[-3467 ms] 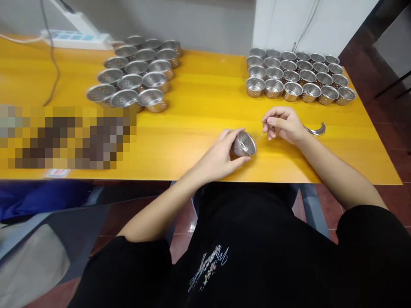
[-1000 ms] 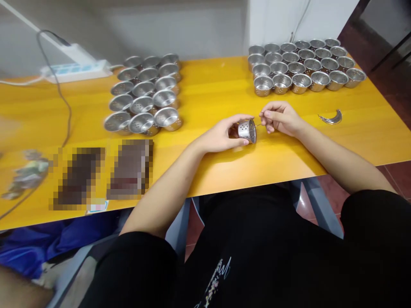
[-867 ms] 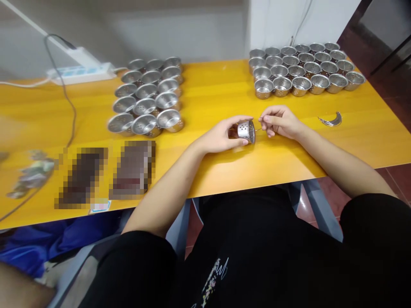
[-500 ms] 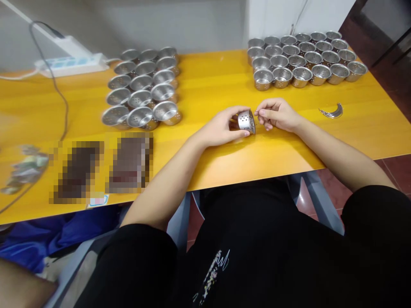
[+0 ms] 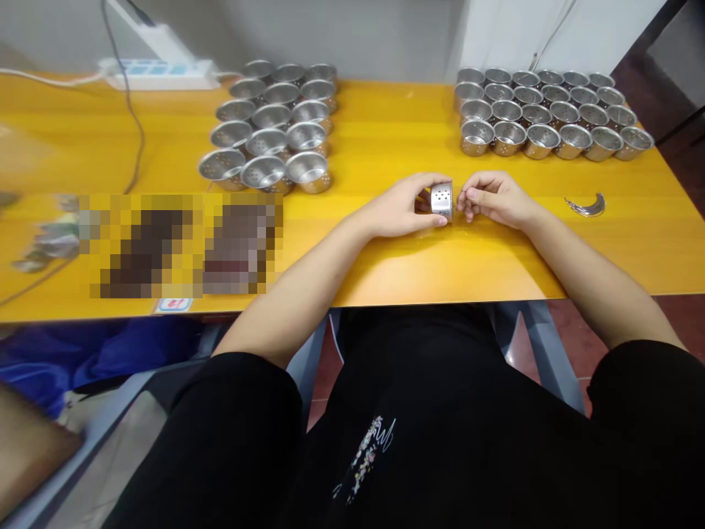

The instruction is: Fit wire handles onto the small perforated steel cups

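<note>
My left hand [image 5: 405, 206] grips a small perforated metal cup [image 5: 441, 200] on its side, thumb below and fingers above, its rim end facing right. Just right of the cup, my right hand [image 5: 496, 198] has its thumb and index finger pinched together. What the pinch holds is too small to make out. A curved bundle of thin shiny metal pieces [image 5: 588, 206] lies on the yellow table [image 5: 385, 132] to the right of my right hand.
Rows of metal cups stand at the back left [image 5: 266, 172] and back right [image 5: 543, 139]. A white power strip [image 5: 165, 73] with cables, two blurred-out dark rectangles and a crumpled item [image 5: 55, 239] are at the left. Part of another person's arm [image 5: 33, 448] shows at lower left.
The camera view has shifted, so the table objects appear further right, with those at the left also higher. My left hand still grips the cup, and my right hand remains pinched beside it.
</note>
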Demonstrator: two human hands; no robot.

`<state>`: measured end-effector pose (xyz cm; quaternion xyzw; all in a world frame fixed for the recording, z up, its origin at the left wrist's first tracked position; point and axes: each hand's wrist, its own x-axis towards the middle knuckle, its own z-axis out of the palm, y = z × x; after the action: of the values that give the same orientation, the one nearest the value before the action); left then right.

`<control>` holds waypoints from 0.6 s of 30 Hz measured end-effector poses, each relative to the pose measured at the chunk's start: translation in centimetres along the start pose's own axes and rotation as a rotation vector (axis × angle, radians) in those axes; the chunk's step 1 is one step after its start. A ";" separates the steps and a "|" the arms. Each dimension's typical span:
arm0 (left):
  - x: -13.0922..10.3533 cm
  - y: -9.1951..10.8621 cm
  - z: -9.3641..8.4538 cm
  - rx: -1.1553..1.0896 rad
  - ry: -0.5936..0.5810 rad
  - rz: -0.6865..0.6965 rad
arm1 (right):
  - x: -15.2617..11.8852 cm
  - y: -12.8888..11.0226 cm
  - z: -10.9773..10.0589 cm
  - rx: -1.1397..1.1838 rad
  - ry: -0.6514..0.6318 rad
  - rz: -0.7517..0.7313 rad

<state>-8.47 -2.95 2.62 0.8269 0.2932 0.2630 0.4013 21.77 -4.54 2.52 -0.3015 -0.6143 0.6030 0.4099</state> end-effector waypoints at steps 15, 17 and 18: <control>0.7 -1.1 0.6 0.033 0.008 0.047 | -0.4 -0.3 -0.5 -0.001 0.032 0.011; 0.9 -1.1 0.7 0.038 0.012 0.052 | -0.5 -0.6 -0.3 -0.029 0.031 0.014; 1.0 -1.2 0.8 0.034 0.018 0.061 | -0.6 -0.6 -0.3 -0.037 0.033 0.017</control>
<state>-7.62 -2.09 1.46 0.8400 0.2757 0.2774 0.3762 22.38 -4.98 3.06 -0.3242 -0.6159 0.5899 0.4093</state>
